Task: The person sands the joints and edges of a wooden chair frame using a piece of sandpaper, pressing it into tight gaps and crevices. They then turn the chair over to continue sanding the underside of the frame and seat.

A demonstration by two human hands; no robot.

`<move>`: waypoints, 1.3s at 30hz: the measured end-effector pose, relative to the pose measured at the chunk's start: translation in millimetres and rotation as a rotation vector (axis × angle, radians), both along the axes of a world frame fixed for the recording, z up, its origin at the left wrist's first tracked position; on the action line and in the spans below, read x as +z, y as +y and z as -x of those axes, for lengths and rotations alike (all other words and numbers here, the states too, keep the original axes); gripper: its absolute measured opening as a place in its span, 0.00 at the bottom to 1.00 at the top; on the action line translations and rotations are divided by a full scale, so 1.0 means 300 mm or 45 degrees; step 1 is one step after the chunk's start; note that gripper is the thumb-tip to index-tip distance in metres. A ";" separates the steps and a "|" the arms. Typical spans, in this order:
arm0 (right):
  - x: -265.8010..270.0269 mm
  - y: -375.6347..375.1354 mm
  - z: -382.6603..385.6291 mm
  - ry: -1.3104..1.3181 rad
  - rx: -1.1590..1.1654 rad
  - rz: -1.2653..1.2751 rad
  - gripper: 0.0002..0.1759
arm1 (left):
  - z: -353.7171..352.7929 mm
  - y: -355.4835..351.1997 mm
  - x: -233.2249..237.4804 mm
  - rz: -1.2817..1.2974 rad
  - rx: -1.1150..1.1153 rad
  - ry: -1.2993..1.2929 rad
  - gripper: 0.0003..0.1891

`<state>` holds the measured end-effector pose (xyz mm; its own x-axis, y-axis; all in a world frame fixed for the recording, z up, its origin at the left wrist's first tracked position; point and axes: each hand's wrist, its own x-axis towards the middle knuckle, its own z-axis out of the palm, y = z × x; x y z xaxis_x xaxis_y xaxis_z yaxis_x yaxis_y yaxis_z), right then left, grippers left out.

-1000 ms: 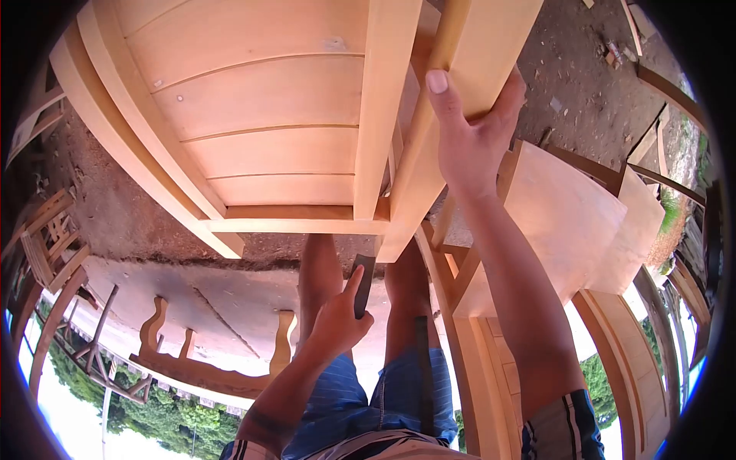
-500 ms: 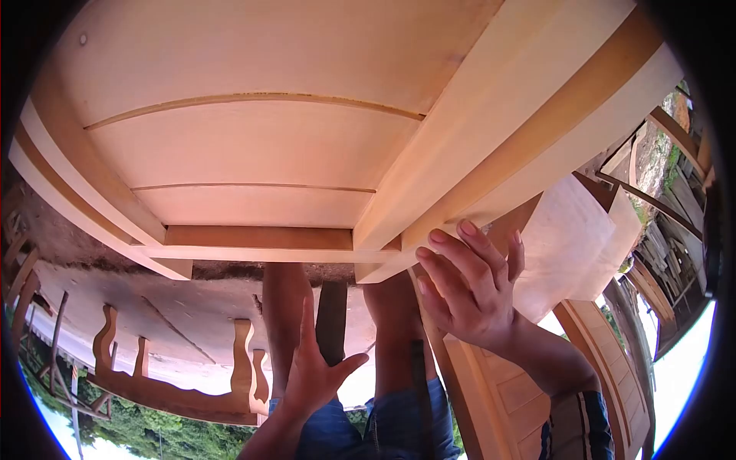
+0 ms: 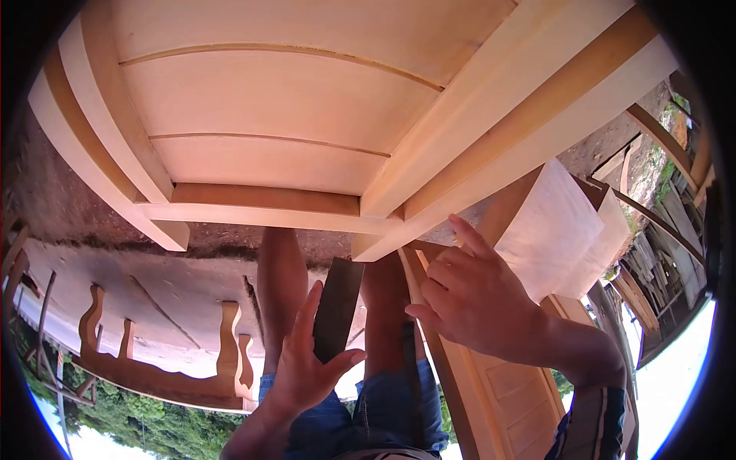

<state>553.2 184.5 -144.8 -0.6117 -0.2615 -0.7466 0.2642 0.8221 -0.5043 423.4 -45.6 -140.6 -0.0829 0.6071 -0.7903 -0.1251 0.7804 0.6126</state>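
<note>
A pale panelled wooden furniture piece (image 3: 276, 92), with curved grooves and double rails down its sides, fills the upper view. My left hand (image 3: 303, 372) is low in the middle, thumb and forefinger spread apart. A dark flat strip, like sandpaper, (image 3: 337, 310) rises between them and moves with the hand; the other fingers are hidden behind it. My right hand (image 3: 479, 295) is right of the lower corner, forefinger stretched out and the other fingers half curled, with nothing visible in them. Its forefinger tip is close to the edge of the right rail (image 3: 498, 169).
Another panelled wooden piece (image 3: 514, 383) stands at lower right, near pale boards (image 3: 552, 222). A wooden frame with wavy posts (image 3: 161, 379) lies at lower left. Stacked timber (image 3: 675, 222) is at the far right. My bare legs (image 3: 280, 284) are below the near rail.
The panelled piece sits higher in view. My right hand has turned, from spread fingers to a stretched forefinger with the rest curling. More of the dark strip shows, tilted, beside my left hand.
</note>
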 end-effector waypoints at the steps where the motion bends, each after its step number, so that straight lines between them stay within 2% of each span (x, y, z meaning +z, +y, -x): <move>1: 0.038 0.008 -0.034 -0.139 -0.160 0.175 0.13 | -0.001 -0.002 -0.001 -0.022 0.029 -0.030 0.41; 4: 0.041 -0.001 -0.174 -0.078 -0.739 0.199 0.14 | -0.009 0.019 -0.003 -0.035 0.045 -0.098 0.37; 6: 0.016 -0.061 -0.184 -0.239 -1.555 0.492 0.13 | -0.021 0.079 0.023 0.029 -0.057 -0.130 0.35; 8: -0.021 -0.111 -0.175 -0.389 -2.092 0.848 0.13 | -0.055 0.102 0.025 -0.166 -0.066 -0.113 0.35; 10: -0.080 -0.140 -0.162 -0.519 -2.327 1.279 0.11 | -0.063 0.117 0.031 -0.289 -0.102 -0.152 0.36; 11: -0.114 -0.166 -0.176 -0.456 -2.349 1.459 0.09 | -0.062 0.111 0.031 -0.213 0.105 -0.437 0.36; 14: -0.153 -0.204 -0.157 -0.282 -2.409 1.664 0.09 | -0.047 0.086 0.022 0.048 0.731 -1.272 0.38; 15: -0.158 -0.212 -0.157 -0.243 -2.439 1.579 0.09 | -0.035 0.085 0.016 0.111 0.771 -1.487 0.37; 18: -0.152 -0.215 -0.163 -0.179 -2.563 1.290 0.12 | -0.051 0.103 0.011 0.092 0.871 -1.325 0.40; 19: -0.149 -0.191 -0.168 -0.180 -2.626 1.172 0.12 | -0.052 0.128 0.025 0.092 0.605 -0.930 0.35; 20: -0.146 -0.169 -0.173 -0.181 -2.684 1.052 0.13 | -0.064 0.148 0.016 -0.002 0.490 -0.724 0.34; 22: -0.133 -0.140 -0.185 0.061 -2.694 0.799 0.13 | -0.095 0.188 -0.025 -0.187 0.263 -0.308 0.32; 26: -0.095 -0.053 -0.180 0.549 -2.493 0.288 0.16 | -0.168 0.231 -0.119 -0.173 0.206 -0.065 0.32; 27: -0.087 -0.026 -0.164 0.665 -2.414 0.152 0.17 | -0.214 0.223 -0.155 -0.057 0.399 -0.200 0.32; 29: -0.087 0.055 -0.105 0.906 -2.234 -0.123 0.24 | -0.226 0.290 -0.156 0.122 0.498 -0.385 0.33; 33: -0.097 0.269 0.093 1.314 -2.119 -0.241 0.39 | -0.148 0.368 -0.127 0.405 0.552 -0.676 0.37; 34: -0.050 0.346 0.142 1.195 -2.052 -0.142 0.45 | -0.143 0.374 -0.125 0.427 0.542 -0.697 0.37; 36: -0.061 0.424 0.198 1.293 -1.952 -0.270 0.49 | -0.153 0.371 -0.156 0.374 0.500 -0.642 0.38; 38: -0.172 0.432 0.285 1.693 -1.840 -0.738 0.48 | -0.131 0.403 -0.189 0.366 0.469 -0.652 0.38; 39: -0.180 0.428 0.290 1.755 -1.795 -0.867 0.47 | -0.123 0.416 -0.195 0.413 0.475 -0.675 0.37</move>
